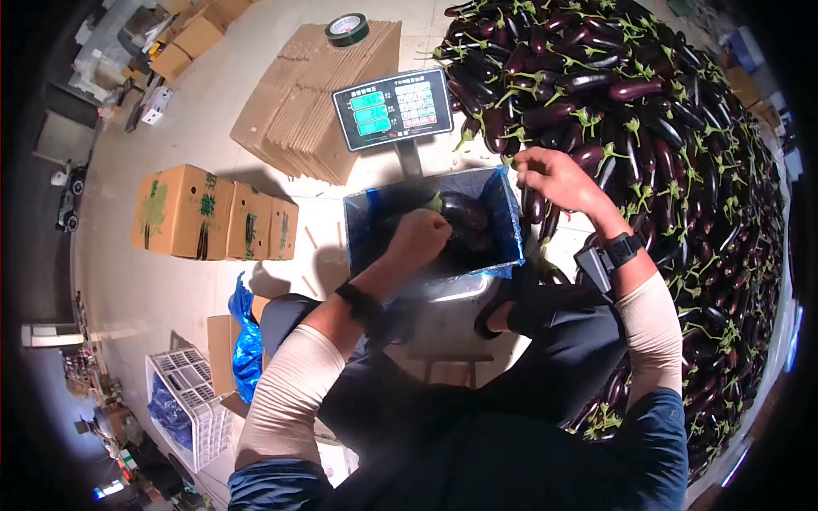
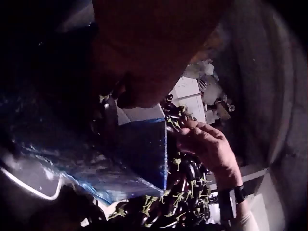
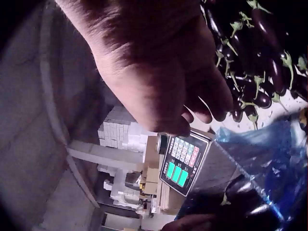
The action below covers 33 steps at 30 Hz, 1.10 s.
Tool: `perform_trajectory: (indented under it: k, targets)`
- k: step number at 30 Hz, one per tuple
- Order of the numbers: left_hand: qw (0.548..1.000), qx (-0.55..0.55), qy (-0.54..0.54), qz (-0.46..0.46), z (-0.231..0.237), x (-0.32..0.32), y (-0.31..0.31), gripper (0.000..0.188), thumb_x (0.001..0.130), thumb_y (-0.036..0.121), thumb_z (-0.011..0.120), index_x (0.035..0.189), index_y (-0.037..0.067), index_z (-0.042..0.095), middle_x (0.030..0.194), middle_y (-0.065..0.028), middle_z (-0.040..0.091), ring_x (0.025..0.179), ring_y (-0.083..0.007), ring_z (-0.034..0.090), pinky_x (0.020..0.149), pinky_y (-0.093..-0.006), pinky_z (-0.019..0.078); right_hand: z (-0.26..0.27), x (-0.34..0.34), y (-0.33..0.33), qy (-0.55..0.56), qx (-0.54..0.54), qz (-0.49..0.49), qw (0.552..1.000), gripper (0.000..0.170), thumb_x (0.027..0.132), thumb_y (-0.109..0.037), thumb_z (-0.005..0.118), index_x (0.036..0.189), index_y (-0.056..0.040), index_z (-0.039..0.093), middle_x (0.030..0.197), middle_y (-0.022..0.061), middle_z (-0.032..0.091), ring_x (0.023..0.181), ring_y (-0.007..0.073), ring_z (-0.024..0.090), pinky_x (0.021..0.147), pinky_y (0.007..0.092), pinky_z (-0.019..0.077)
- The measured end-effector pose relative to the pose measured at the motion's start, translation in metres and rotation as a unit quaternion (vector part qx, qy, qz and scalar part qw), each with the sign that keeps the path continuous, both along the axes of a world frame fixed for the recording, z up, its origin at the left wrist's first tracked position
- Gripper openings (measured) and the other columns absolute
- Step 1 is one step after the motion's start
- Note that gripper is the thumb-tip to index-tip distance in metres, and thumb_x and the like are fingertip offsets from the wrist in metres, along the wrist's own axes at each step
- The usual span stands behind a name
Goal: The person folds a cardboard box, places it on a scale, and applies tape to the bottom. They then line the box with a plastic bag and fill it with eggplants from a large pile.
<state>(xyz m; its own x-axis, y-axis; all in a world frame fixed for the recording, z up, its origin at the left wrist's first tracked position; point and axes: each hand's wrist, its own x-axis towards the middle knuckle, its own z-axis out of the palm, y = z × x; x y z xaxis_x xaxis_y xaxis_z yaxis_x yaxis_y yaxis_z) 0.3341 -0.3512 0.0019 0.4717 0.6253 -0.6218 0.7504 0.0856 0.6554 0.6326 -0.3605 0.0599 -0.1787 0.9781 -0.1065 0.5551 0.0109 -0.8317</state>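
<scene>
A box lined with blue plastic film (image 1: 504, 228) stands in front of me with dark purple eggplants (image 1: 464, 210) inside. My left hand (image 1: 417, 240) is over the box, fingers curled, close beside an eggplant's green stem end. Its fingertips are in shadow in the left wrist view, and I cannot tell whether they hold anything. Past the box's right rim is my right hand (image 1: 558, 179), its fingers loosely bent with nothing between them. It hovers near the edge of a large eggplant heap (image 1: 630, 111). A digital scale display (image 1: 394, 109) stands on a post behind the box.
Flattened cardboard (image 1: 315, 94) is stacked behind the display, with a tape roll (image 1: 347, 30) on top. Several closed cartons (image 1: 200, 213) stand at left. A white plastic crate (image 1: 200, 417) and blue film (image 1: 247, 341) lie by my left arm. My knees flank the box's near side.
</scene>
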Motion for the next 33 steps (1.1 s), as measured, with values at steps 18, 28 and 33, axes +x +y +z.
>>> perform_trajectory:
  k: [18,28,33]
  targets:
    - [0.963,0.247,0.052,-0.095,-0.045,-0.018,0.016,0.029,0.079,0.027,0.069,0.093,0.002,0.068,0.095,-0.0212,0.07,0.091,-0.0368,0.07,0.08,-0.043,0.0563,-0.033,0.138,-0.117,-0.022,-0.141,-0.186,0.972,0.034,0.092,-0.017,0.06,0.116,0.0067,0.063,0.093,0.01,0.068,0.081,0.0146,0.061,0.07,0.0299,0.0519]
    - [0.922,0.33,-0.014,-0.2,-0.036,-0.027,0.005,0.016,0.08,0.014,0.06,0.08,0.001,0.07,0.084,-0.0226,0.068,0.082,-0.0394,0.068,0.075,-0.0496,0.0542,-0.153,0.21,-0.208,-0.18,-0.066,0.03,0.981,0.017,0.082,-0.016,0.065,0.086,0.0004,0.066,0.088,0.0055,0.069,0.072,0.0173,0.062,0.06,0.0325,0.05]
    - [0.948,0.282,0.057,-0.137,-0.004,-0.024,0.023,0.025,0.08,0.022,0.065,0.092,0.001,0.07,0.087,-0.0208,0.07,0.085,-0.0369,0.07,0.076,-0.0446,0.0566,-0.159,0.211,-0.206,-0.153,-0.074,0.015,0.985,0.017,0.081,-0.016,0.066,0.086,0.0002,0.067,0.088,0.0057,0.069,0.072,0.0178,0.062,0.06,0.0328,0.0502]
